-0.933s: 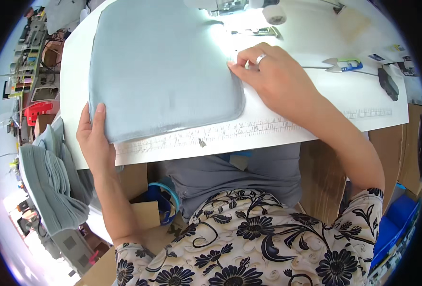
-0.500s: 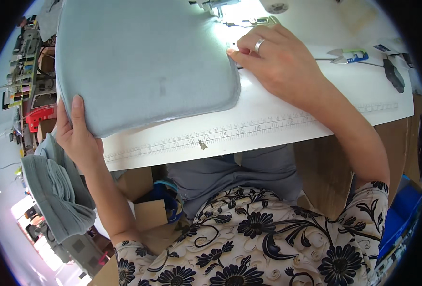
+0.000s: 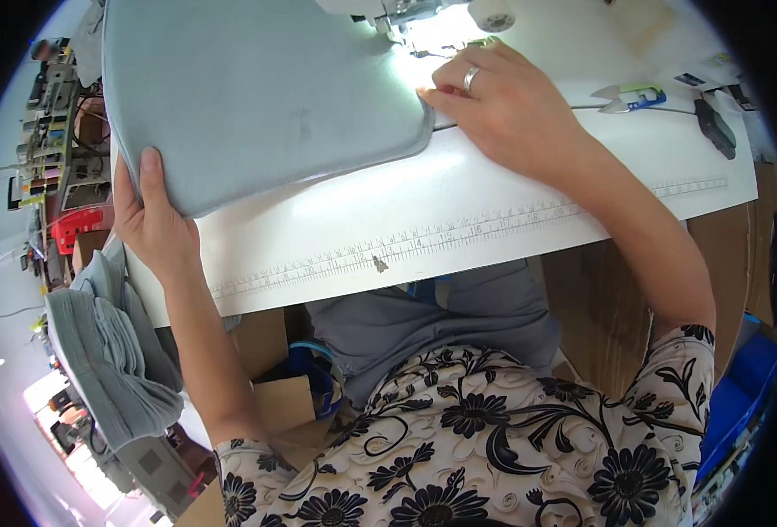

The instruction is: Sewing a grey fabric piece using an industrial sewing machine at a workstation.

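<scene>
A pale grey-blue padded fabric panel (image 3: 266, 97) with a rounded corner and piped edge lies across the white table, its far right edge under the lit head of a sewing machine (image 3: 415, 22). My left hand (image 3: 156, 215) grips the panel's near left corner, thumb on top and fingers beneath. At the right edge, close to the presser foot, my right hand (image 3: 503, 110) pinches the border between thumb and curled fingers; a ring is on one finger. The fingertips of my left hand are hidden under the fabric.
A printed ruler strip (image 3: 476, 230) runs along the table's front. Thread snips (image 3: 634, 98) and a dark block-shaped object (image 3: 715, 129) lie at the right. Folded grey-blue fabric pieces (image 3: 112, 360) are stacked at the left, beside an open cardboard box (image 3: 283, 400).
The panel has moved away from me, toward the machine, and its near corner sits farther up. My left hand has travelled with it; my right hand stays near the needle area.
</scene>
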Available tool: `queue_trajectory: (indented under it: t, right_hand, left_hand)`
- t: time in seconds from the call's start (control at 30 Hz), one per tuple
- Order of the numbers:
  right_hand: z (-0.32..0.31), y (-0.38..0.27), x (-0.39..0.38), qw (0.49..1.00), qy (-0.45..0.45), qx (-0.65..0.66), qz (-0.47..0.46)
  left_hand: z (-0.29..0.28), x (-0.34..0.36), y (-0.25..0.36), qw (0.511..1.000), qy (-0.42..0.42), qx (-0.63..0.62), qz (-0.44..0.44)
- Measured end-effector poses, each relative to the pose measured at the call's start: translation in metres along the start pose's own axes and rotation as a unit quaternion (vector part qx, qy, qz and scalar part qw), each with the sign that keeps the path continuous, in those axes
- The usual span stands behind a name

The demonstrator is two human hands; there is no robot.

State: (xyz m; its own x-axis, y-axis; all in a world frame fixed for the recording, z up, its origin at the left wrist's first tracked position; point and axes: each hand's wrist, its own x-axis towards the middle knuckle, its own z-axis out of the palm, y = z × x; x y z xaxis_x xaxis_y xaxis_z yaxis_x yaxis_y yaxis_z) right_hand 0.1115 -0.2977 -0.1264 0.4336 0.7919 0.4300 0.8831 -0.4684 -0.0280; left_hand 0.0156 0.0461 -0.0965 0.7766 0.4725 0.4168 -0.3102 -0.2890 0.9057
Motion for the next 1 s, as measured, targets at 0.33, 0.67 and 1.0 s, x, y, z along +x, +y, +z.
queue_trajectory:
  t: [0.33, 0.67, 1.0]
  right_hand:
    - [0.001, 0.004, 0.003, 1.0, 0.021, 0.008, 0.006]
    - [-0.003, -0.004, 0.0, 0.998, 0.01, 0.034, 0.051]
    - [-0.005, 0.006, 0.002, 0.997, 0.045, 0.057, -0.028]
  left_hand:
    - [0.029, 0.019, -0.01, 0.998, 0.021, -0.019, 0.059]
    - [0.027, 0.014, -0.042, 0.998, 0.024, 0.008, 0.055]
    - [0.004, -0.009, -0.02, 0.984, 0.091, 0.013, -0.153]
